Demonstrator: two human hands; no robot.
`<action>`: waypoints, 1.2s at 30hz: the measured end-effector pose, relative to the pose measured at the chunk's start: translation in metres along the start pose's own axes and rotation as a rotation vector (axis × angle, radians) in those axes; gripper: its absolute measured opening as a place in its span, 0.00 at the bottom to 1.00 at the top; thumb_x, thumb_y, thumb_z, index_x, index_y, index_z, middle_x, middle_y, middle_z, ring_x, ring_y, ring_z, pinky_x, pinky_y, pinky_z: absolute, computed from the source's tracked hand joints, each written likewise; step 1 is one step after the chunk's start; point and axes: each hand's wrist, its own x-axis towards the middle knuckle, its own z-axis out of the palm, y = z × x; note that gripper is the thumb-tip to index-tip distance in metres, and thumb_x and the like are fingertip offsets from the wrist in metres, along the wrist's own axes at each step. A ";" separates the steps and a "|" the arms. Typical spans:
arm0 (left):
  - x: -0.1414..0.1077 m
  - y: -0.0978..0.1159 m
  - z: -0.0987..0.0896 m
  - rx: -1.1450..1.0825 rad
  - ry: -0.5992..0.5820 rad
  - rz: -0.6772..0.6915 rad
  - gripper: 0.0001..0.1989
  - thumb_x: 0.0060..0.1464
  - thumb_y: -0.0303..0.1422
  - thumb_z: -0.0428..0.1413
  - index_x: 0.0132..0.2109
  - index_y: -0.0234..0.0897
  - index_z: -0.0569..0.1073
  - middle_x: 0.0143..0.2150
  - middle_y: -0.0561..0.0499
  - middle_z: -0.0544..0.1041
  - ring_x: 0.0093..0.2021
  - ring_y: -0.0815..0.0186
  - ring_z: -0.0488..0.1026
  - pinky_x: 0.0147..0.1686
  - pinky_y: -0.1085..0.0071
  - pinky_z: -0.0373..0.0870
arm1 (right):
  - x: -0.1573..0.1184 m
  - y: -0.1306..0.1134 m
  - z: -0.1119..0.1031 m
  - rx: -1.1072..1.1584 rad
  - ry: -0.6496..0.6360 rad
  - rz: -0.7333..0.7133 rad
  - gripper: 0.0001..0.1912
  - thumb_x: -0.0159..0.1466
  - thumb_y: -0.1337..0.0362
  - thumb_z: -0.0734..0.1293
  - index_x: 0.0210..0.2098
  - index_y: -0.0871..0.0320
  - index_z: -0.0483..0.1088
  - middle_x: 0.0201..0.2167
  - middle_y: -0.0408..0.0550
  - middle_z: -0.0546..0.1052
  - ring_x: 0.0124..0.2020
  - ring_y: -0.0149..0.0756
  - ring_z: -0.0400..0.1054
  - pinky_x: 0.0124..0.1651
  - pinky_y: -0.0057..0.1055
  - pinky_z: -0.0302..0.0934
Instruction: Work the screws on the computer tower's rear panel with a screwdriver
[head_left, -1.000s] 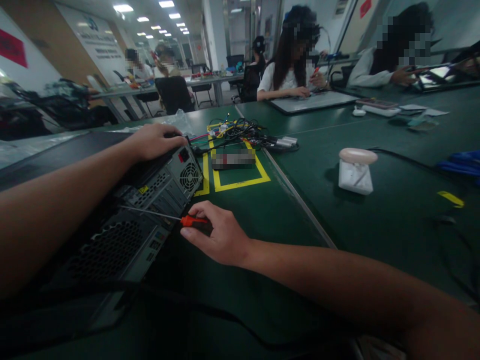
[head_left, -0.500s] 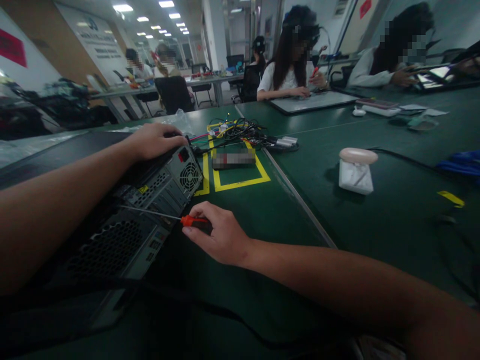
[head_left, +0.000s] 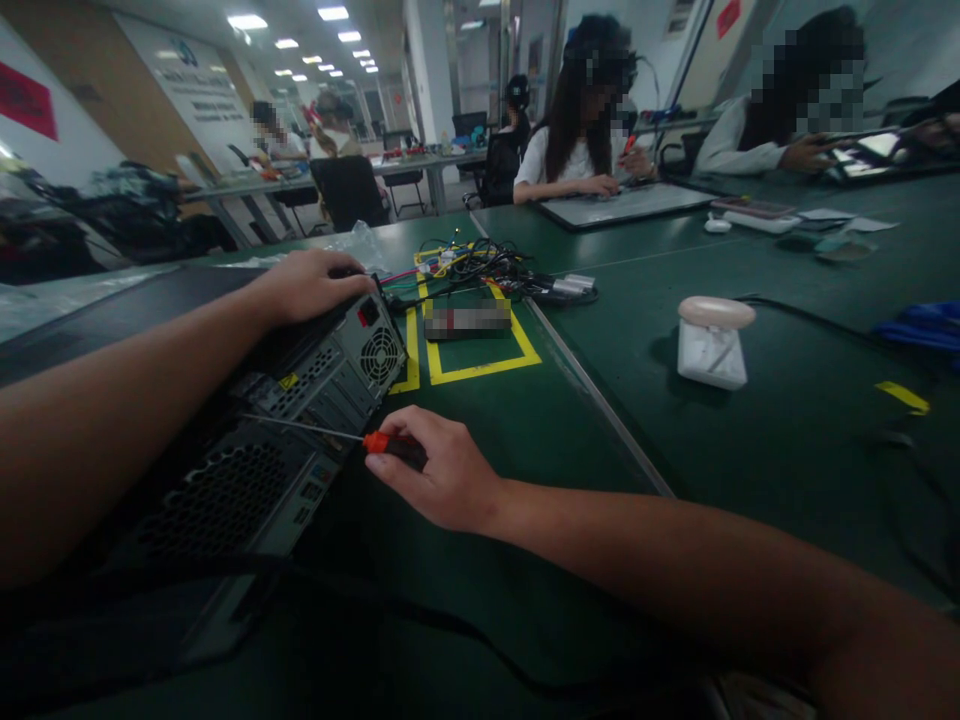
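Note:
A dark computer case lies tilted on the green table at the left, its metal rear panel with vents and ports facing right. My left hand rests on the case's upper edge near the power supply end, fingers spread over it, some fingertips hidden behind the edge. My right hand is closed around the orange and black handle of a screwdriver. The screwdriver's long thin shaft points left across the rear panel, and its tip meets the dark part of the case; exact contact is too dim to tell.
Tangled cables and a dark box lie beyond, by yellow tape. At the right stand a white case with a pink top, a black cable and blue material. Other people sit across the table.

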 end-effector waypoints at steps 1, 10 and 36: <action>-0.001 0.001 -0.001 0.002 -0.003 0.000 0.37 0.67 0.54 0.47 0.64 0.27 0.79 0.64 0.35 0.81 0.62 0.46 0.76 0.66 0.56 0.67 | 0.000 0.000 0.000 -0.004 -0.002 -0.005 0.13 0.74 0.51 0.68 0.46 0.55 0.73 0.41 0.47 0.80 0.40 0.37 0.74 0.47 0.35 0.69; 0.002 -0.005 0.002 -0.005 0.016 0.020 0.35 0.69 0.53 0.48 0.63 0.28 0.80 0.64 0.37 0.81 0.61 0.45 0.76 0.66 0.54 0.67 | 0.002 0.002 -0.002 -0.028 -0.019 -0.019 0.15 0.77 0.50 0.66 0.49 0.55 0.75 0.45 0.50 0.82 0.46 0.39 0.77 0.53 0.38 0.71; 0.000 0.000 -0.001 0.034 -0.001 0.002 0.38 0.68 0.55 0.46 0.65 0.30 0.80 0.65 0.36 0.81 0.64 0.42 0.75 0.66 0.52 0.68 | -0.002 0.003 -0.003 -0.091 -0.001 -0.023 0.17 0.78 0.48 0.66 0.52 0.54 0.76 0.44 0.49 0.82 0.45 0.40 0.77 0.51 0.39 0.71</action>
